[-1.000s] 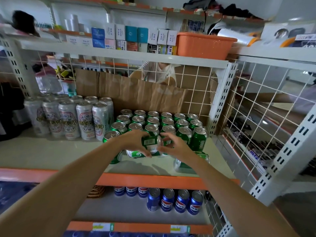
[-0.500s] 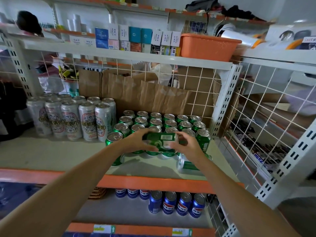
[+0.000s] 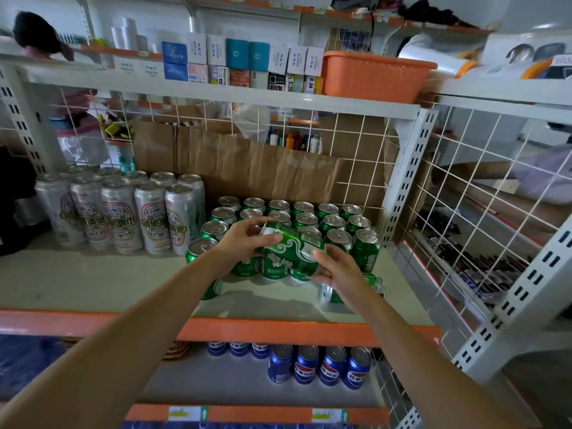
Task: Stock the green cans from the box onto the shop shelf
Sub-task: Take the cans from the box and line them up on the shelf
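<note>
**Green can (image 3: 291, 247) has tipped, left end up**

Held just over the front row of standing green cans (image 3: 328, 221): left hand (image 3: 244, 239) fingers curl round its raised end, right hand (image 3: 337, 267) fingers clasp its lower end.

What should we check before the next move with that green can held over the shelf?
1. Grip on held can: ok, left hand and right hand curl round its two ends.
2. Held can upright: not ok, it lies sideways.
3. Bare shelf in front of the standing green cans: ok.
4. Standing green cans upright: ok.
5. Strays: not ok, a fallen can lies on its side under the right hand.
</note>
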Available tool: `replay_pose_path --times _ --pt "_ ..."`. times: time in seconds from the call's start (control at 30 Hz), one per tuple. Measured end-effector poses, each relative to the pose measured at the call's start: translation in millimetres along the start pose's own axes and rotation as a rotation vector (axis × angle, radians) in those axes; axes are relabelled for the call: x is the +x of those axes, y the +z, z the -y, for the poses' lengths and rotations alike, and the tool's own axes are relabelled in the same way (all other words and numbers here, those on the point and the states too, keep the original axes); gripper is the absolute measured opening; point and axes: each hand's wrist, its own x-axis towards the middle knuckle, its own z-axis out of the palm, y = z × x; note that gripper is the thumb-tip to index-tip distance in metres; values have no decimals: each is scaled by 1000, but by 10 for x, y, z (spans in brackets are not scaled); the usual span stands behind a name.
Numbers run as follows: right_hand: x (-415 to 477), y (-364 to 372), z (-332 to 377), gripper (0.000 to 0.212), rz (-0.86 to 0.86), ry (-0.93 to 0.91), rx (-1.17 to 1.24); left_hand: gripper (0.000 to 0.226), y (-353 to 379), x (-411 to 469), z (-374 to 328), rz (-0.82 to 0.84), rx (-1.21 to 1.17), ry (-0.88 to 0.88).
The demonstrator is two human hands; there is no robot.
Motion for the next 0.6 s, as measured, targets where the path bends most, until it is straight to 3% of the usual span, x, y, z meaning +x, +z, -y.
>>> replay_pose_path --times 0.1,0.3,0.43,0.6 --pt "-21 -6 41 32 34 -8 -97 47 -15 36 -30 -27 51 21" --pt "-33 91 81 76 56 -184 -399 48 32 62 -57 -48 143 16" --pt "9 149 -17 77 34 -320 -686 39 86 85 -107 -18 188 24" --pt "2 194 -43 75 -38 -371 -707 32 84 142 -144 0 287 56"
